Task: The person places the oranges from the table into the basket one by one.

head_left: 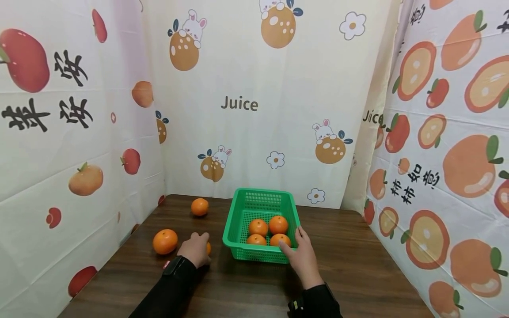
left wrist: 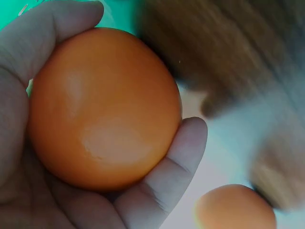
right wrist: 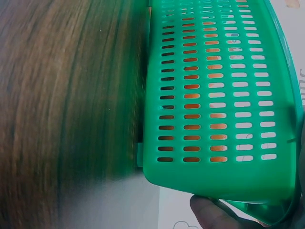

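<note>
My left hand [head_left: 195, 251] curls its fingers and thumb round an orange mandarin [left wrist: 105, 109], low over the table to the left of the basket. In the head view that mandarin is mostly hidden behind the hand. A green plastic basket [head_left: 260, 255] with slotted walls stands in the middle, and several mandarins [head_left: 278, 225] lie inside it. With my right hand [head_left: 304, 258] I grip the basket's near right corner, thumb over the rim. The right wrist view shows the slotted side wall [right wrist: 219, 176] and a fingertip [right wrist: 209, 210] at its corner.
Two loose mandarins rest left of the basket: one [head_left: 165, 241] beside the left hand, another [head_left: 199, 206] farther back. The dark wooden table [head_left: 358, 265] is bordered by fruit-printed cloth [head_left: 254, 145] at the back and both sides.
</note>
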{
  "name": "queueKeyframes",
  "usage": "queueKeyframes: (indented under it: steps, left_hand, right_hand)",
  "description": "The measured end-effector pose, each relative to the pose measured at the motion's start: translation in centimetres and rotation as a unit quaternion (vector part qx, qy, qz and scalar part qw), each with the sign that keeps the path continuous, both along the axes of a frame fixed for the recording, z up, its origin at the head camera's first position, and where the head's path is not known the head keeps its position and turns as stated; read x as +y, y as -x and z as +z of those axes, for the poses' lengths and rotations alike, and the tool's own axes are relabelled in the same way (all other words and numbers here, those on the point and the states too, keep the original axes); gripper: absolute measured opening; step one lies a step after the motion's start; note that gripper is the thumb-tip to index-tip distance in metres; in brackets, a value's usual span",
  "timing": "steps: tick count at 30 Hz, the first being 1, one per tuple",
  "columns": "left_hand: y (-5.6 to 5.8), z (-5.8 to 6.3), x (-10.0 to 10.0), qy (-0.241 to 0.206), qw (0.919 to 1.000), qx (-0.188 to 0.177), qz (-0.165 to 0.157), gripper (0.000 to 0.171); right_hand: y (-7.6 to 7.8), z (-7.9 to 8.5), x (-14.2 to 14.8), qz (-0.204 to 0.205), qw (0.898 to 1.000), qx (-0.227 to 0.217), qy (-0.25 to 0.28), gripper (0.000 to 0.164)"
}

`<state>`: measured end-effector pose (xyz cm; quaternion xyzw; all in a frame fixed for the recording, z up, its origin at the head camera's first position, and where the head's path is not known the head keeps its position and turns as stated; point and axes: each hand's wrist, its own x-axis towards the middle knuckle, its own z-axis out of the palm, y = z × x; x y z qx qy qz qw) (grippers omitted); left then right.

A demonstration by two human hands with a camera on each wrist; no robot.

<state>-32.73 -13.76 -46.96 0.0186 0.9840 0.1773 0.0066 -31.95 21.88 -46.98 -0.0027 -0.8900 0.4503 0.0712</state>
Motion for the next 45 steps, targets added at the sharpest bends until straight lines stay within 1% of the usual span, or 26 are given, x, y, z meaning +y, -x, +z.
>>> queueKeyframes:
  steps: [5, 8, 14, 16, 21, 23, 27, 31, 37, 41, 45]
  left_hand:
    - [0.4, 0.0, -0.2, 0.012, 0.9998, 0.000, -0.018, 0.066]
    - [0.7, -0.1, -0.3, 0.019, 0.9993, -0.001, -0.032, 0.066]
    - [1.7, -0.2, -0.8, 0.030, 0.9974, -0.006, -0.065, 0.068]
    - [2.0, -0.3, -1.1, 0.027, 0.9970, -0.013, -0.071, 0.069]
    - [1.8, 0.2, -1.4, 0.030, 0.9960, -0.027, -0.080, 0.076]
    - [1.7, 0.4, -1.3, 0.036, 0.9951, -0.026, -0.088, 0.078]
    - [2.1, 0.3, -1.2, 0.054, 0.9925, -0.019, -0.108, 0.079]
    - [2.4, 0.7, -1.3, 0.076, 0.9909, -0.011, -0.111, 0.076]
    - [2.4, 2.2, -1.0, 0.077, 0.9898, -0.017, -0.119, 0.072]
    - [2.7, 2.5, -1.0, 0.089, 0.9886, -0.024, -0.119, 0.073]
    - [3.1, 2.7, -1.1, 0.094, 0.9884, -0.018, -0.119, 0.074]
  right_hand:
    - [0.0, 0.0, 0.0, 0.005, 1.000, 0.003, 0.009, 0.090]
    - [0.0, 0.0, -0.1, 0.004, 1.000, 0.003, 0.009, 0.090]
    - [-0.1, 0.2, 0.0, 0.000, 1.000, 0.000, 0.008, 0.089]
    - [-0.2, 0.2, -0.1, 0.002, 1.000, -0.001, 0.010, 0.090]
    - [-0.1, 0.2, -0.2, 0.003, 1.000, -0.004, 0.007, 0.090]
    - [-0.1, 0.1, -0.2, 0.003, 1.000, -0.006, 0.009, 0.090]
    - [-0.2, 0.2, -0.1, 0.002, 1.000, -0.004, 0.008, 0.089]
    - [-0.2, 0.1, 0.0, 0.005, 1.000, 0.003, 0.002, 0.089]
    - [-0.4, -0.1, 0.1, 0.009, 1.000, 0.010, -0.007, 0.090]
    - [-0.4, -0.1, 0.1, 0.009, 1.000, 0.010, -0.001, 0.090]
    - [-0.4, -0.1, 0.1, 0.010, 1.000, 0.011, 0.003, 0.091]
